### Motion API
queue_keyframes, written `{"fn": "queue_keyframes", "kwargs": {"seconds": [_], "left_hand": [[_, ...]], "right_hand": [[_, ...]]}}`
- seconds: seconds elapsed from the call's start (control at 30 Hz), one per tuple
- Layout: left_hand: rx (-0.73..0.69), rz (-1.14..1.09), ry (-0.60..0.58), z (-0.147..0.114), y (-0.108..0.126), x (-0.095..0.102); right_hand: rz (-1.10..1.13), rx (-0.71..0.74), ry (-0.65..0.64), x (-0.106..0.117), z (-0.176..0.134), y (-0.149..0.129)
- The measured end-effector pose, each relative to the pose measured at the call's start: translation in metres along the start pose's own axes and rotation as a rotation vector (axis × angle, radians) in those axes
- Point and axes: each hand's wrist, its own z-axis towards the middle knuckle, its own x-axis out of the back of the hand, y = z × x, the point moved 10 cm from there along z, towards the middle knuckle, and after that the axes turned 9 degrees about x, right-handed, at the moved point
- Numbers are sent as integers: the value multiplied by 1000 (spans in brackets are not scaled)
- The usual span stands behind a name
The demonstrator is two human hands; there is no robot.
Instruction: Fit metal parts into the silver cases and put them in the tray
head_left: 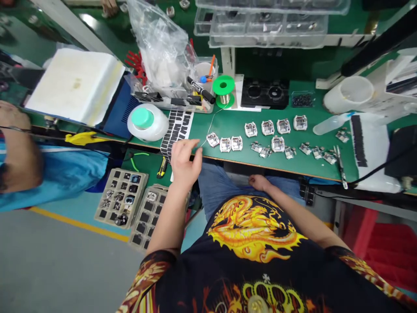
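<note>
A: How did the hands stand?

B: The left hand (186, 161) pinched the thin wire (212, 121), which ran to the green spool (223, 91); the right hand (259, 182) rested at the thigh (288, 186), finger state unclear. A light grip and gentle curve would best have prevented kinking.

A: And the setting?

B: 8 metal cases (267, 128) stood on the green bench (200, 124); grey floor (48, 261) and a co-worker's arm (24, 154) lay left.

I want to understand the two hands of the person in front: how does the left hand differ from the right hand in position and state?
The left hand is raised at the edge of the green bench; the right hand lies lower, at the jeans.

The left hand has its fingertips at the thin wire; the right hand shows nothing held.

Both hands are bare.
</note>
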Motion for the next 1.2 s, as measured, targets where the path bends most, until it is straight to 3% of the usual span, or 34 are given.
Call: {"fn": "queue_keyframes", "kwargs": {"seconds": [0.27,0.43,0.57,0.7,0.87,0.93,1.0,1.1,1.2], "left_hand": [[-67,155,-319,29,2,-38],[-82,178,-371,34,0,-48],[-69,202,-392,35,0,-51],[-87,212,-393,38,2,-54],[-39,218,-394,42,2,-60],[-13,221,-347,44,2,-55],[36,187,-248,46,1,-42],[161,-35,-73,40,-2,-16],[248,-414,-29,20,6,-12]], "right_hand": [[22,-35,37,8,-12,-14],[25,-33,54,19,-21,-28],[8,39,76,33,-40,-57],[7,184,147,66,-82,-98],[17,415,223,130,-182,-153],[14,525,302,160,-229,-169],[-32,479,463,191,-267,-163],[-261,247,844,229,-315,-134],[-551,-72,1066,237,-344,-106]]}}
